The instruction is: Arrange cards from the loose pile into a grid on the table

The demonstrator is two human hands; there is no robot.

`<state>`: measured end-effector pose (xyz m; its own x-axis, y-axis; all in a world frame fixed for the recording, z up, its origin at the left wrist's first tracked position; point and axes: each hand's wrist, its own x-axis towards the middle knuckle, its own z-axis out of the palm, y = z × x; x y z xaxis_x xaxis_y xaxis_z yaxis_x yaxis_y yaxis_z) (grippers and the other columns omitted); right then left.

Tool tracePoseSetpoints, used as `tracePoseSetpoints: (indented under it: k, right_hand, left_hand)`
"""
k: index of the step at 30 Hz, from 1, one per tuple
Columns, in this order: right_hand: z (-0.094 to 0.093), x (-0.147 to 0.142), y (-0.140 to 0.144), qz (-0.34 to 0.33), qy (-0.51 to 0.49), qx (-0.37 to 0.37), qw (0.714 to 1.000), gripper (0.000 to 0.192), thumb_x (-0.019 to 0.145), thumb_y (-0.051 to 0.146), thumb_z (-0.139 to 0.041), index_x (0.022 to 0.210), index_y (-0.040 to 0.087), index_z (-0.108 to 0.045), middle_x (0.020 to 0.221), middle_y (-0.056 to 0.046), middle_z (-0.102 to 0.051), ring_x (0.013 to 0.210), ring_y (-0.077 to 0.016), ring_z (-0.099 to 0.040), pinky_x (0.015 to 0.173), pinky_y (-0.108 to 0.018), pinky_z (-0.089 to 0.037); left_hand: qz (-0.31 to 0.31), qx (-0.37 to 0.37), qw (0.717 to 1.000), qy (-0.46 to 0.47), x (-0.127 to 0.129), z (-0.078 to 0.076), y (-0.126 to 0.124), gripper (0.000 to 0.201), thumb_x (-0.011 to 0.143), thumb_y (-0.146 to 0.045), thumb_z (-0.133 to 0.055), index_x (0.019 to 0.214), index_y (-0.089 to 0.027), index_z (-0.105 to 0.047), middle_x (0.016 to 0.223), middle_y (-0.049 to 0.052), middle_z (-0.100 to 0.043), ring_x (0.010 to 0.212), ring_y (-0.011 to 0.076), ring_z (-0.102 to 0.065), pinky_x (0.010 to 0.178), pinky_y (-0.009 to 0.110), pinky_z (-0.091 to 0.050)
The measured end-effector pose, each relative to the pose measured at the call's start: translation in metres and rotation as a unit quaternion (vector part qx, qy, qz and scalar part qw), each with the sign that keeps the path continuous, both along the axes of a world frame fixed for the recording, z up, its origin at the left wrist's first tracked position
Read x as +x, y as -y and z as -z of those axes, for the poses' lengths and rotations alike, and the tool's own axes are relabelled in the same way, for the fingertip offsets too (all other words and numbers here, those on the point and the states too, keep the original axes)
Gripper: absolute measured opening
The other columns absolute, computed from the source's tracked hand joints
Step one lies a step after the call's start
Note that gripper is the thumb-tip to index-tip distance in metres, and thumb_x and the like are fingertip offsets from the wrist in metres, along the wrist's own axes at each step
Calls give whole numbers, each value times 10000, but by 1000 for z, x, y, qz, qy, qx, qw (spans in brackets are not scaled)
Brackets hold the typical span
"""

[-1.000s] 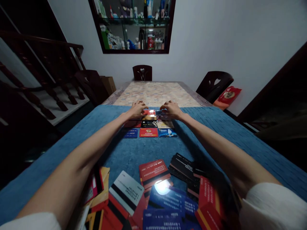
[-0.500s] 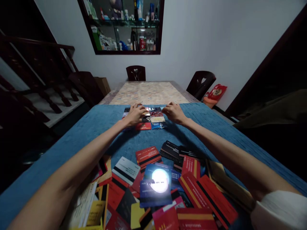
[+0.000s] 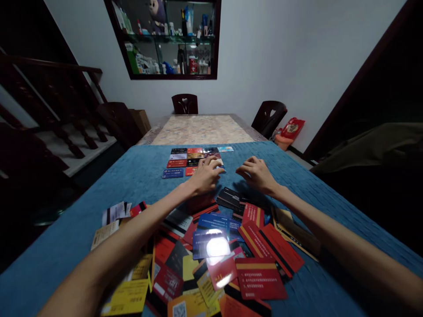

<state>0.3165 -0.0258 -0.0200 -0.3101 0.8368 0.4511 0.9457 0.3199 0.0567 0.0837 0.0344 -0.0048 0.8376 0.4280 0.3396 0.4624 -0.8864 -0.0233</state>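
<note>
My left hand [image 3: 206,175] hovers at the near right corner of a grid of bank cards, partly covering some of them. Its fingers are bent and apart, and I see nothing held. To its right, my right hand [image 3: 258,175] is above the blue cloth with loosely curved fingers, empty. The grid's far row ends on the right with a light blue card [image 3: 225,149]; a blue card [image 3: 173,173] lies at its near left. Closer to me spreads a loose heap of overlapping cards, among them a dark card [image 3: 228,198] and a red card [image 3: 261,278].
A blue cloth [image 3: 132,176] covers the near part of the table, with a patterned tabletop [image 3: 205,127] beyond. Chairs stand around it, one at the far end [image 3: 185,104]. A staircase railing [image 3: 56,64] is at left, and a red bag [image 3: 292,127] at right.
Both hands have drawn back towards me and shifted right, away from the grid's far rows. The light blue card now shows at the right end of the far row.
</note>
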Motion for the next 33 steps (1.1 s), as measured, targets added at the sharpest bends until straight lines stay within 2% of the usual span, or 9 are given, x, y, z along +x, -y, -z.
tracePoseSetpoints:
  k: [3, 7, 14, 20, 26, 33]
  right_hand:
    - [6, 9, 23, -1, 5, -3, 1000, 247, 953, 269, -491, 973, 253, -736, 930, -83, -723, 1002, -247, -512, 794, -364, -303]
    - [15, 18, 47, -4, -6, -20, 1000, 247, 936, 261, -488, 999, 280, -726, 940, -82, -725, 1013, -255, -519, 819, -387, -331]
    - [28, 22, 66, -7, -53, -45, 998, 246, 932, 275, -480, 988, 266, -718, 971, -86, -728, 1002, -256, -529, 816, -401, -349]
    - [28, 20, 70, -18, -44, -76, 996, 239, 938, 295, -485, 981, 277, -719, 999, -87, -727, 1024, -255, -530, 832, -403, -351]
    - [32, 24, 70, -19, -33, -89, 995, 251, 951, 322, -495, 1054, 283, -720, 1080, -90, -721, 1045, -262, -534, 842, -417, -374]
    - [37, 34, 70, -30, -36, -86, 995, 309, 969, 421, -481, 1110, 259, -703, 1140, -95, -702, 1038, -274, -532, 792, -414, -412]
  left_hand:
    - [35, -2, 999, -12, 11, 3, 20, 369, 874, -156, -510, 1213, -232, -635, 1313, 109, -589, 1337, 326, -360, 1054, 545, -315]
    - [74, -16, 996, -43, 25, 6, 42, 423, 815, -109, -545, 1210, -226, -636, 1304, 122, -601, 1340, 345, -360, 1016, 554, -345]
    - [122, -74, 984, -108, 45, 16, 58, 395, 766, -70, -535, 1112, -216, -660, 1247, 90, -656, 1359, 337, -341, 983, 516, -342]
    - [122, -64, 983, -119, 46, 20, 60, 411, 767, -88, -530, 1139, -226, -640, 1293, 79, -635, 1361, 327, -339, 964, 480, -345]
    - [97, -79, 984, -126, 43, 20, 58, 459, 787, -74, -501, 1217, -201, -600, 1332, 104, -607, 1362, 327, -347, 953, 488, -371]
    - [54, -108, 986, -111, 41, 23, 55, 317, 937, -184, -426, 1204, -187, -598, 1375, 105, -572, 1355, 311, -361, 993, 508, -363]
